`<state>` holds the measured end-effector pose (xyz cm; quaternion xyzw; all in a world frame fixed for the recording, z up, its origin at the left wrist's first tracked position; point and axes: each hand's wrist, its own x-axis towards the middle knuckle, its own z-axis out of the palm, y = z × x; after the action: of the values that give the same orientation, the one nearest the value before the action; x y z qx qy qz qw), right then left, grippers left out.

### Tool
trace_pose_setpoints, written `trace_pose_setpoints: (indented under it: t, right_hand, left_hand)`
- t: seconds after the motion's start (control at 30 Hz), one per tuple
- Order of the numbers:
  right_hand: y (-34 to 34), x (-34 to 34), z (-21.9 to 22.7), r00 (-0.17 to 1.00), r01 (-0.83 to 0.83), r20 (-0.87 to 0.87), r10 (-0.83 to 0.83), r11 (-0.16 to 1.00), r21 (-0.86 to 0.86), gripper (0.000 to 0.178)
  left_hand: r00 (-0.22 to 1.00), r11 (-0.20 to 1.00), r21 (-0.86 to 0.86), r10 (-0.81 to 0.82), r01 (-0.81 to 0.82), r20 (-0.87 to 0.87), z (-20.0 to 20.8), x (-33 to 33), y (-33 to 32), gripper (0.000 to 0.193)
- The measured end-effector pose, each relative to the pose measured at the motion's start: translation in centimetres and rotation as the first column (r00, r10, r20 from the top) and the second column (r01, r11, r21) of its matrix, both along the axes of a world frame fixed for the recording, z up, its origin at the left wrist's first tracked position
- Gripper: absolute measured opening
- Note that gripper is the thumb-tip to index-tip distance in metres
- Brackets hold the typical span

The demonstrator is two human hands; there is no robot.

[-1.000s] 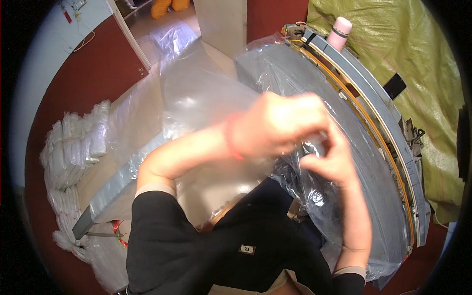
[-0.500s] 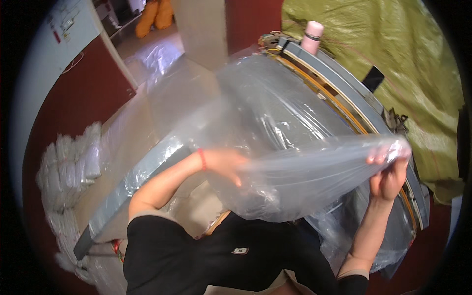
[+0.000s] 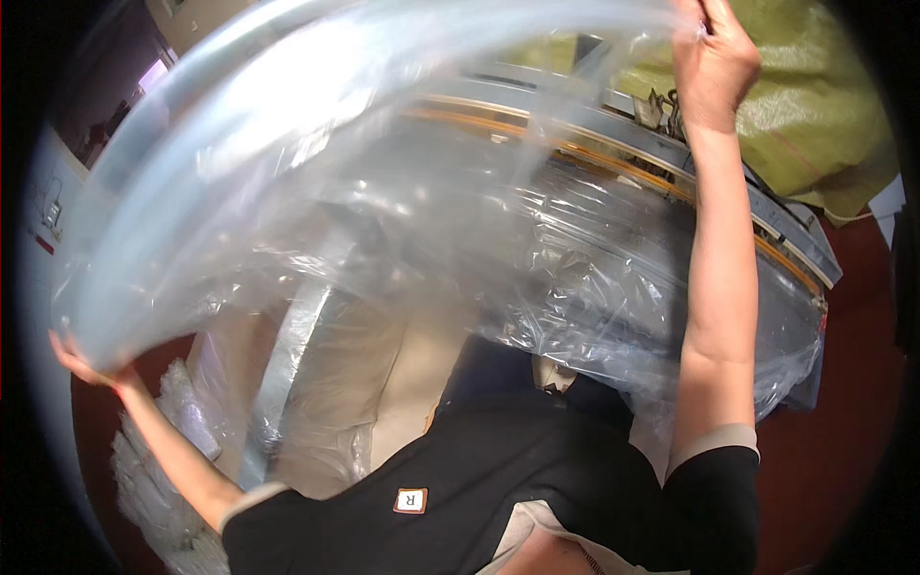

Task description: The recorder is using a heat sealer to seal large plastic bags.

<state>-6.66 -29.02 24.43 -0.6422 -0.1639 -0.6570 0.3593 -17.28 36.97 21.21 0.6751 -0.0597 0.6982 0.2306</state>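
Observation:
A wide piece of clear plastic film billows in the air between my two hands, smeared by motion. At the upper right, my right hand is closed on one gathered end of it. My left hand reaches far out to the left, its fingers closed at the film's lower left edge. Beneath lies more crinkled clear film over a dark surface, partly seen through the raised sheet.
A long machine frame with an orange strip curves behind the film. A silvery-grey bar slants at left, beside a pile of folded clear plastic. Yellow-green woven sheeting hangs at the far right.
My left hand has swung from the middle to the far left and now grips the film. My right hand has risen, still holding its end, and the film has spread wide between them.

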Motion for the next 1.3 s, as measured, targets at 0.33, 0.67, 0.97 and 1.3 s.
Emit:
trace_pose_setpoints:
  t: [0.33,0.67,0.97,1.3]
  right_hand:
    - [-10.5,-4.5,-15.6,0.701,0.147,-0.611,-0.369,0.912,-0.382,0.020]
    - [-11.7,-17.8,-17.6,0.674,-0.026,-0.727,-0.131,0.979,-0.201,0.031]
    - [-12.2,-23.4,-17.6,0.667,0.182,-0.619,-0.413,0.897,-0.402,0.037]
    - [-17.1,-26.2,-19.9,0.620,0.348,-0.724,-0.303,0.933,-0.092,0.046]
  left_hand:
    - [-0.756,0.785,-0.066,0.566,0.616,-0.329,-33.5,-9.1,-1.3,0.061]
    - [-0.006,0.419,-0.164,-0.353,0.893,-0.935,-4.2,9.0,-43.8,0.036]
    - [-0.093,-0.031,-0.087,-0.307,0.996,-0.947,-14.7,12.0,-69.1,0.081]
    - [-0.831,-0.066,-0.862,-0.313,0.503,-0.461,-15.1,6.1,-74.2,0.008]
